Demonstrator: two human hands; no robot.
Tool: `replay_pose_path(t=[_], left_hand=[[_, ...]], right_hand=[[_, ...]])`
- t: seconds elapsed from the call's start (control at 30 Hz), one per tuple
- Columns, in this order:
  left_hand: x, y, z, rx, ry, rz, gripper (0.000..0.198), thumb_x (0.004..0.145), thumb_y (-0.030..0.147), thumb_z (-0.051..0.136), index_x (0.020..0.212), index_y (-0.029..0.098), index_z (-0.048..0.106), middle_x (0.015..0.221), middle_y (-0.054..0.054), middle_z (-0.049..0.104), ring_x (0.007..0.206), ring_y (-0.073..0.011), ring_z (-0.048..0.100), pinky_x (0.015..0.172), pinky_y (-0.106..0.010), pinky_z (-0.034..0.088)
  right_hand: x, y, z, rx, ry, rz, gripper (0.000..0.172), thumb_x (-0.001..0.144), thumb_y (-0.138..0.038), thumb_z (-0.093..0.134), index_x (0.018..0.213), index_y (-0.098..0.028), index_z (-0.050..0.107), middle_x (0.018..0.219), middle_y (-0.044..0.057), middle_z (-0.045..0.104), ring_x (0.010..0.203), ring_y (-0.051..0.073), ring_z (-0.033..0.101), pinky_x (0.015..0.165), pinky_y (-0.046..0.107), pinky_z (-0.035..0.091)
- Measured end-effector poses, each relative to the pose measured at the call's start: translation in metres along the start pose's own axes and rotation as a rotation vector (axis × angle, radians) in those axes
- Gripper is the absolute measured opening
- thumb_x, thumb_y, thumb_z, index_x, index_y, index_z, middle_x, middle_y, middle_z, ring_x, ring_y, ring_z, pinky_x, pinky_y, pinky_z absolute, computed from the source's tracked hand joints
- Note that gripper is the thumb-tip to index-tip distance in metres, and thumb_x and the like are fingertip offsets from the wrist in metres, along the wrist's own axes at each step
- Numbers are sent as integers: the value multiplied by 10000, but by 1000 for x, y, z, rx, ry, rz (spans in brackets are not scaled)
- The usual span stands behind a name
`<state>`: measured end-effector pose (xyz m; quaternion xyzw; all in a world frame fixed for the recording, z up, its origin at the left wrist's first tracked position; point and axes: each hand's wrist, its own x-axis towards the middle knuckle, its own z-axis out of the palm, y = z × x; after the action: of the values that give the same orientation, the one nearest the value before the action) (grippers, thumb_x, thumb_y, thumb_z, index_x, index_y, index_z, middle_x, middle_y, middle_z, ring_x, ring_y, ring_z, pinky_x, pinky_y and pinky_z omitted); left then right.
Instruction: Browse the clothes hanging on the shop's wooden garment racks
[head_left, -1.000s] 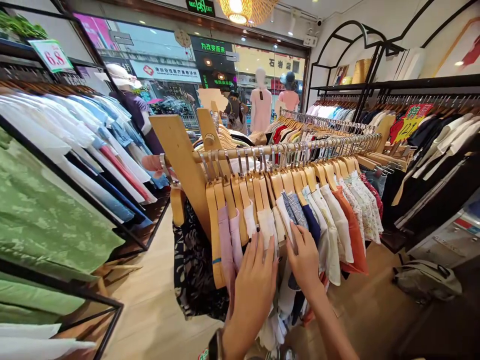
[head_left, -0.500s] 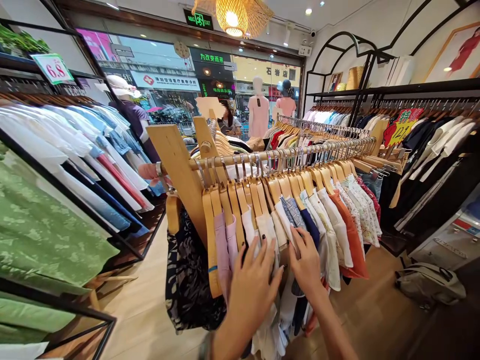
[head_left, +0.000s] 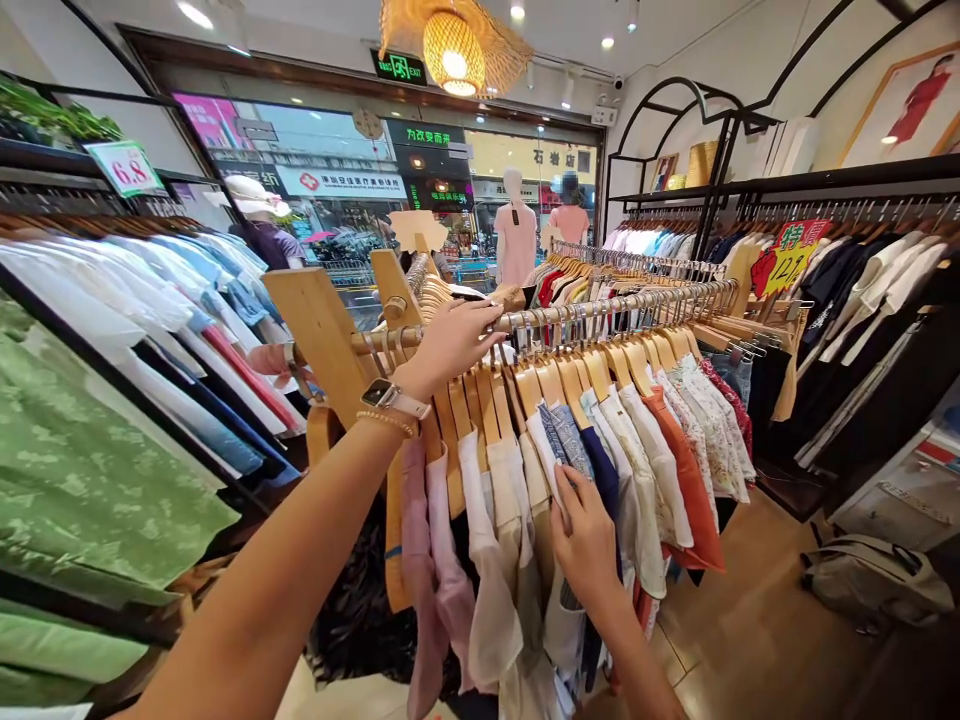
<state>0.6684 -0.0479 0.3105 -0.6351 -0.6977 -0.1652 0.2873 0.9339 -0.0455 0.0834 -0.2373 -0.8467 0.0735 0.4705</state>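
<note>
Right hand [head_left: 586, 540]: nearest the camera, low centre. Back of the hand faced the camera; fingers lay close together and flat against the hanging clothes, thumb alongside.
Blue patterned garment [head_left: 559, 447]: touched by the fingertips of the right hand. It hung between a cream garment [head_left: 489, 570] on its left and a navy garment [head_left: 604, 480] on its right.
Pink garment [head_left: 431, 560]: hung at the left end of the same row, just beside the cream one.
Wristwatch [head_left: 394, 398]: sat on the left wrist, with a beaded bracelet [head_left: 386, 423] touching it on the forearm side.
Left hand [head_left: 450, 345]: raised above the right hand, at the rail. Fingers were together and bent over the rail among the hanger hooks; whether they closed on a hook could not be told.
Wooden rail [head_left: 525, 320]: ran from the left upright away to the right, loaded with wooden hangers [head_left: 555, 380] packed side by side.
Orange garment [head_left: 686, 480]: hung further right on the same rail, well apart from both hands.
Backpack [head_left: 874, 580]: lay on the floor at the right, near a dark clothes rack.
Green garments [head_left: 90, 470]: hung on the black rack at the left.
Price sign [head_left: 126, 168]: stood above the left rack, marked 6.8.
Mannequins [head_left: 514, 235]: stood at the shop window, far centre.
Woven lamp [head_left: 454, 45]: hung lit from the ceiling.
</note>
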Motion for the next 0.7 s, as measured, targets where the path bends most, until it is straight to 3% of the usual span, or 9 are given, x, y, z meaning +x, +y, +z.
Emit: replay_pose_path(t=[0.1,0.2,0.3,0.4,0.57,0.7], left_hand=[[2,3,-3,29,-12,-8,375,1022,358,386,1186,211,690,1080,-113,762,1044,-286,667,936,-415,401],[7,6,-6,43,-21,-21,438,1024,348,399,1415,244,566,1040,-95,780,951,-266,681,904,-390,386],[10,7,-6,41,6,-10,494,1032,330,407,1523,292,438,1202,-87,750,1036,-256,672,922,-384,373],[12,8,-3,68,7,1,481,1034,328,426,1514,305,450,1358,-92,674,1095,-256,655,916,-372,382],[13,12,-3,121,-60,-28,438,1045,290,428,1476,293,503,1191,-91,734,995,-232,670,893,-354,383],[4,26,2,189,-38,17,484,1061,338,389,1525,210,437,1230,-148,692,1150,-269,610,971,-396,365]], right_hand=[[0,-1,2,-7,22,-23,493,969,-125,439,1446,-192,546,1320,124,651,1201,231,634,994,391,568],[1,-2,2,9,19,-20,528,953,-121,445,1469,-206,522,1311,122,655,1209,229,635,1002,394,568],[2,-2,1,16,6,-18,533,942,-113,450,1461,-206,526,1300,120,658,1207,225,638,991,382,576],[2,-1,1,14,1,-27,527,942,-111,454,1456,-206,527,1308,118,652,1213,221,636,969,362,584],[0,-1,1,7,0,-38,485,966,-128,442,1438,-204,529,1325,120,639,1198,228,638,931,356,585],[15,-8,-12,-9,43,-94,456,975,-177,480,1428,-209,519,1303,128,637,1168,256,621,925,416,570]])
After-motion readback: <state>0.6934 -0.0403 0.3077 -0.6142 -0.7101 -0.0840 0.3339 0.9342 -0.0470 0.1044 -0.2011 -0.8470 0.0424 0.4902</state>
